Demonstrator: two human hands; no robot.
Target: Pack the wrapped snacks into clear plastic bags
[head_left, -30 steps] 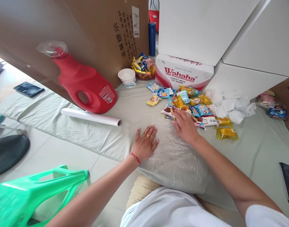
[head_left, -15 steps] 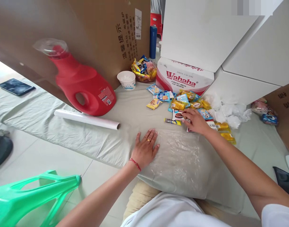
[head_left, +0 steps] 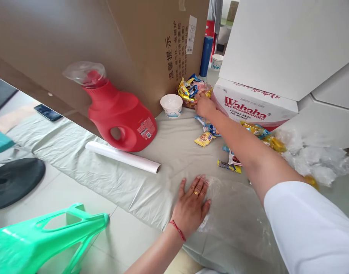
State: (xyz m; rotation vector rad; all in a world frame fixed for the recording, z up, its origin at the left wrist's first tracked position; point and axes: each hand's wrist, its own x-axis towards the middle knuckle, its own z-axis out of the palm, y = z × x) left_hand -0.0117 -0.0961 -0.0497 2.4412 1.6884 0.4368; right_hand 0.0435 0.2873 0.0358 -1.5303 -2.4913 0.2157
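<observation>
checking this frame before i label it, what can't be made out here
- Right hand, head view: its fingertips reach into the bowl of sweets; the hand's back hides any grip.
- Snack packets: partly covered by the right forearm.
- Clear plastic sheet: its near edge is hidden under the white sleeve.
- Left hand lies flat on the sheet.
- Carton label: print too small.
</observation>
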